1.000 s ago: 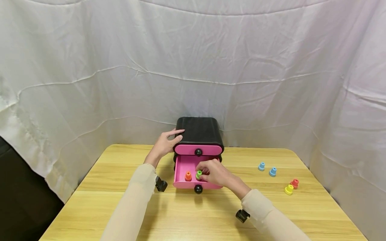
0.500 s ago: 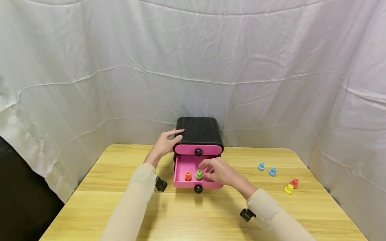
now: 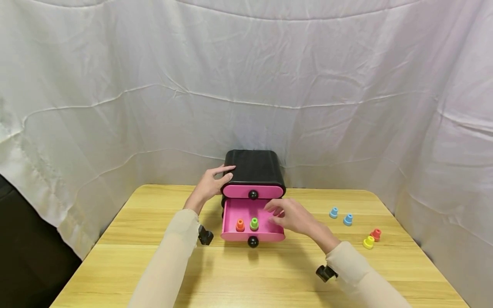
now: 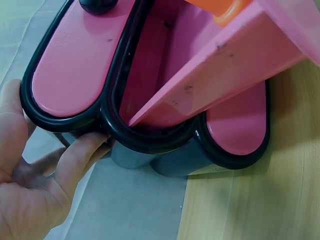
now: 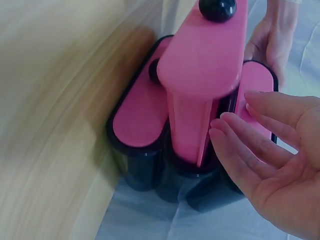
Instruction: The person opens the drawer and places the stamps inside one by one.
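A small black chest point(image 3: 254, 167) with pink drawer fronts stands at the table's back middle. Its middle drawer point(image 3: 231, 220) is pulled out. Inside stand an orange peg point(image 3: 240, 225) and a green peg point(image 3: 254, 223). My left hand point(image 3: 211, 183) rests on the chest's left side, fingers point(image 4: 82, 152) straight against the black shell point(image 4: 150, 137). My right hand point(image 3: 289, 216) hovers over the drawer's right end, fingers point(image 5: 240, 137) relaxed and spread, holding nothing. The same drawer point(image 5: 200, 75) shows in the right wrist view.
Two blue pegs point(image 3: 334, 212) point(image 3: 348, 219) stand on the wooden table point(image 3: 246, 273) to the right. A red peg point(image 3: 376, 234) and a yellow peg point(image 3: 368, 242) sit further right. White cloth hangs behind and at both sides.
My right hand let go of the green peg, which now stands in the drawer, and drew back to the right with fingers opening. The left hand stayed put.
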